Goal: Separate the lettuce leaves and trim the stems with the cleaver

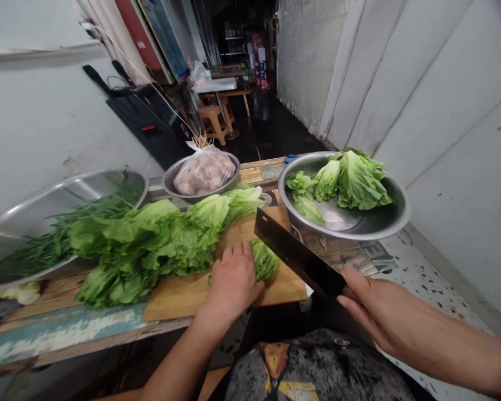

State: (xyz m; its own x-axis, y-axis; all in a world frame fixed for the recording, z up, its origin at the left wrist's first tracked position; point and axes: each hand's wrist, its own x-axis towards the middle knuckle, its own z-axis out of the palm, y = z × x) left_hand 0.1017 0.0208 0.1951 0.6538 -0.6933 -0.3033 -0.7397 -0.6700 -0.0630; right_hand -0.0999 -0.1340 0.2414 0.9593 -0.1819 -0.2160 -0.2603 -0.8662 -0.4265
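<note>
My left hand (232, 279) lies on the wooden cutting board (183, 292), fingers curled over the end of a bunch of lettuce leaves (150, 245); a cut green stub (264, 259) sticks out beside the fingers. My right hand (371, 306) grips the handle of a dark cleaver (296, 253), whose blade is raised just above the board's right end, close to the stub. To the right, a steel bowl (384, 223) holds cut lettuce pieces (350, 181).
A large steel basin (37, 209) with long green stalks sits at the left. Behind the board a smaller steel bowl (200, 192) holds a knotted plastic bag (202, 170). The worn wooden table's edge (67, 328) runs in front. White walls stand on both sides; stools stand down the dark corridor.
</note>
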